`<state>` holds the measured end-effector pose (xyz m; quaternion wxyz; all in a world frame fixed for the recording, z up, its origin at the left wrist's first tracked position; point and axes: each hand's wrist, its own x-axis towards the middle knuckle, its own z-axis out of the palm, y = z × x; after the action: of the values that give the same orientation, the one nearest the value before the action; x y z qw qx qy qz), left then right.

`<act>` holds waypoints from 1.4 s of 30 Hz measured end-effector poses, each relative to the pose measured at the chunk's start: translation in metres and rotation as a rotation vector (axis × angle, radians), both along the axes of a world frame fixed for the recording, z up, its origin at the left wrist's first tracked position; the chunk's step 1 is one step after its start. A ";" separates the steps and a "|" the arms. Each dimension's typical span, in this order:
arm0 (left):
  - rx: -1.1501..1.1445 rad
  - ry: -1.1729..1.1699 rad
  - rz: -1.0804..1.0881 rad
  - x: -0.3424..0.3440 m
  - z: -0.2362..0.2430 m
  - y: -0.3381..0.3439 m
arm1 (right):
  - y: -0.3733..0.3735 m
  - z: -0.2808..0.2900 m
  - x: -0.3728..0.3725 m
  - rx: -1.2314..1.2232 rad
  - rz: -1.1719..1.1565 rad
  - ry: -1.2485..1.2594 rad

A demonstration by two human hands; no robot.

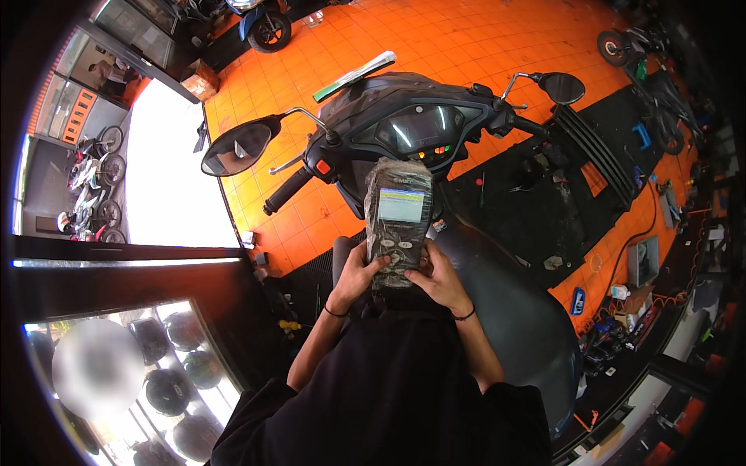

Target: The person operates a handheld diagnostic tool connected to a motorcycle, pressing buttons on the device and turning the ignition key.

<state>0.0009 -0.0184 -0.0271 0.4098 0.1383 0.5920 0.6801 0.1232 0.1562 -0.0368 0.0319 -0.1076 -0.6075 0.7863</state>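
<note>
A dark handheld device with a lit screen (400, 205), wrapped in clear crinkled plastic, is held upright between my two hands. My left hand (362, 268) grips its lower left side, thumb on the keypad. My right hand (435, 276) grips the lower right side, its thumb across the bottom. Just beyond the device are a scooter's dashboard (408, 128), left handlebar grip (284, 192) and two mirrors (233, 151). The scooter's dark seat (509, 326) lies beside and beneath my arms.
Orange tiled floor (489, 46) surrounds the scooter, with a black mat (505, 225), tools and containers at right. Parked motorbikes (93, 179) and a distant person (105, 74) show at left. A glass case with helmets (167, 388) stands at lower left; another scooter (264, 27) is behind.
</note>
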 end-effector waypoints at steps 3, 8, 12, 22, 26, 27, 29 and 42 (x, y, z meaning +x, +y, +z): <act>0.005 0.010 -0.013 -0.001 -0.001 -0.002 | -0.002 0.005 0.000 -0.034 -0.013 -0.002; 0.010 -0.001 -0.020 0.000 0.001 -0.001 | -0.001 0.002 0.001 -0.054 -0.011 -0.008; 0.011 0.027 -0.018 0.001 -0.004 -0.005 | -0.002 0.006 0.002 -0.001 0.015 -0.006; 0.055 0.026 -0.022 0.002 -0.003 -0.003 | -0.003 0.008 0.003 0.047 -0.019 0.001; 0.021 0.030 -0.038 0.000 0.003 -0.002 | -0.003 0.008 0.002 0.022 -0.025 0.036; 0.011 0.027 -0.045 -0.001 0.006 -0.001 | -0.002 0.007 0.002 0.031 -0.022 0.031; -0.022 0.042 -0.021 0.001 0.014 0.002 | -0.001 0.007 0.001 0.047 -0.013 0.023; -0.030 0.062 -0.044 -0.004 0.010 0.005 | 0.000 0.012 0.002 0.028 -0.045 0.003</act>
<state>-0.0036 -0.0133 -0.0168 0.4082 0.1663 0.6113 0.6573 0.1256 0.1563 -0.0249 0.0521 -0.1195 -0.6159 0.7770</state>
